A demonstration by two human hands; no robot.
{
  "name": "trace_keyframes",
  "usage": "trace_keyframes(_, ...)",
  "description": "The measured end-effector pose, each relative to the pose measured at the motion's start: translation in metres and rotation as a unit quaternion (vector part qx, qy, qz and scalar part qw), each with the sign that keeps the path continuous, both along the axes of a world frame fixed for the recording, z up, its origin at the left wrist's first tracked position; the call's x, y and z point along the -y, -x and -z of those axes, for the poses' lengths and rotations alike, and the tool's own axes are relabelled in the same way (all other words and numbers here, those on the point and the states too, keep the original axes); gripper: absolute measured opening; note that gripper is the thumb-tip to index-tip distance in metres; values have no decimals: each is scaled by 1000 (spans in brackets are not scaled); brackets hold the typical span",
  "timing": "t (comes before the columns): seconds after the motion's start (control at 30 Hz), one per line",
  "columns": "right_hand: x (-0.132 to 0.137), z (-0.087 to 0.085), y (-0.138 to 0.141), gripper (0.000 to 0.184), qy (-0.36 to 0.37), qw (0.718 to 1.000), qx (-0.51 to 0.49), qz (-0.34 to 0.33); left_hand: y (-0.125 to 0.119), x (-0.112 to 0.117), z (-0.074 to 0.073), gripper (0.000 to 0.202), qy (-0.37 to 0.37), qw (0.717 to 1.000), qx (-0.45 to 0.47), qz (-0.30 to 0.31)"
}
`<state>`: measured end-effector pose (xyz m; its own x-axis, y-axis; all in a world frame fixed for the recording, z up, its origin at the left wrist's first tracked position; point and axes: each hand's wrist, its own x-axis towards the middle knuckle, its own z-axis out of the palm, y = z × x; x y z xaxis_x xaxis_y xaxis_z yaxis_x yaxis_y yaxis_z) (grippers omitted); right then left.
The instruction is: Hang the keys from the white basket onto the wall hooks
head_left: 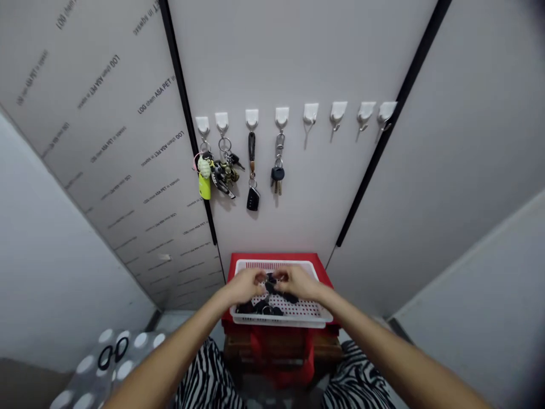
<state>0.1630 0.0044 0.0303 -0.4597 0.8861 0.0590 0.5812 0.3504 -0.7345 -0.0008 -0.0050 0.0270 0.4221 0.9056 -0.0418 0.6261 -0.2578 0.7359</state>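
Note:
Both hands are inside the white perforated basket [317, 319], around a bunch of dark keys [271, 286]. My left hand [247, 285] pinches the bunch from the left, near a metal ring. From the other side, the curled thumb and fingers of my right hand [299, 283] grip the same bunch. More black keys with rings [264, 308] lie in the basket's near left part. A dark key piece [290, 297] rests under my right hand, partly covered by it. Fine detail of the held keys is blurred.
White hooks run along the wall panel. Four on the left carry a yellow-green key bunch [205, 184], a bunch with charms [225, 173], a car key [252, 199] and black-headed keys [278, 173]. The basket stands on a red surface [326, 278]. Scissors [113, 352] lie lower left.

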Motion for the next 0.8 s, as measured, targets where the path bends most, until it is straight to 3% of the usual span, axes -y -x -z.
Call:
trace_keyframes(0.07, 11, 24, 4, 24, -31, 996, 87, -18, -3, 9, 12, 30, -8, 996, -91, 21)
trace_keyframes(0.13, 15, 34, 9, 28, -75, 985, 154, -3, -8, 13, 18, 26, -23, 989, -142, 25)
trace_keyframes(0.37, 9, 34, 4, 27, -97, 971, 210, 69, -10, 3, 33, 17, 3, 996, -87, -26)
trace_keyframes(0.53, 3, 37, -16, 19, -45, 982, 139, 121, -11, -5, 38, 10, 45, 993, 62, -93)
trace_keyframes(0.7, -2, 28, -22, 18, 25, 990, -43, 132, -15, -10, 30, 4, 79, 959, 222, -159)
trace_keyframes(0.8, -3, 22, -26, 17, 35, 989, -71, 125, -17, -12, 22, 4, 100, 940, 278, -171)
